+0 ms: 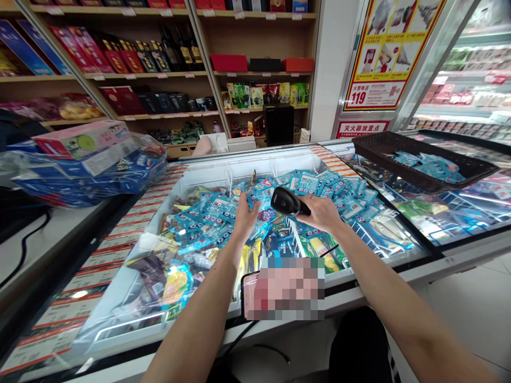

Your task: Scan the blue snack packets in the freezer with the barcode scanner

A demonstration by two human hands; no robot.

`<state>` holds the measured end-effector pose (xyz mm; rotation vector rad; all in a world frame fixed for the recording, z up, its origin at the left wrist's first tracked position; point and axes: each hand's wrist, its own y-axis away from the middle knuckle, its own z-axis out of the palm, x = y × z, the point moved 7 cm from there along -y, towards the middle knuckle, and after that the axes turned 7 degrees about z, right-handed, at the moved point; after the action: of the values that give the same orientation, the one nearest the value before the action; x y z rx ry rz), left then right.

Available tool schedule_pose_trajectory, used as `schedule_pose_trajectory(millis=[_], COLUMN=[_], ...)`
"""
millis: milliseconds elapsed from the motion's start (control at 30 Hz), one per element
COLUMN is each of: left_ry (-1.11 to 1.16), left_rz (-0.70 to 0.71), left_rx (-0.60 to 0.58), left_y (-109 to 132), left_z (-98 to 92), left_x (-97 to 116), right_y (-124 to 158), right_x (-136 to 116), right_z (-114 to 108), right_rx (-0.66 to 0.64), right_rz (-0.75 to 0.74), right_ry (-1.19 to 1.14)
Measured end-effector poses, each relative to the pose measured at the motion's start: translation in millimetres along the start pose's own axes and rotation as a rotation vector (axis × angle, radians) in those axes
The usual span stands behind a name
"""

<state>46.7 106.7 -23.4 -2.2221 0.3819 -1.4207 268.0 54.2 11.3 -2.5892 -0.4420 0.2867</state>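
My left hand pinches a small blue packet above the glass-topped chest freezer. In my right hand is a black barcode scanner, its head pointing left, close beside the packet. Many similar blue packets lie spread in two heaps, a left heap by my left hand and a right heap beyond my right. Below my hands, a phone rests at the freezer's front edge, mostly covered by a blurred patch.
A dark basket holding more blue packets stands at the back right. On the left sits a plastic-wrapped bundle of boxes. Stocked shelves line the back wall. A black cable hangs at the front edge.
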Motion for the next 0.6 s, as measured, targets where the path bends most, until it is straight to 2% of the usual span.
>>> schedule_pose_trajectory(millis=[433, 600], left_ry=[-0.060, -0.040], left_rz=[-0.009, -0.026], left_rx=[-0.019, 0.088], left_y=[1.0, 2.6], left_z=[-1.0, -8.3], left_x=[1.2, 8.5], right_y=[-0.1, -1.2], right_x=[1.9, 9.4], right_z=[-0.5, -3.4], right_rx=[0.002, 0.054], right_rz=[0.010, 0.067], right_ry=[-0.016, 0.000])
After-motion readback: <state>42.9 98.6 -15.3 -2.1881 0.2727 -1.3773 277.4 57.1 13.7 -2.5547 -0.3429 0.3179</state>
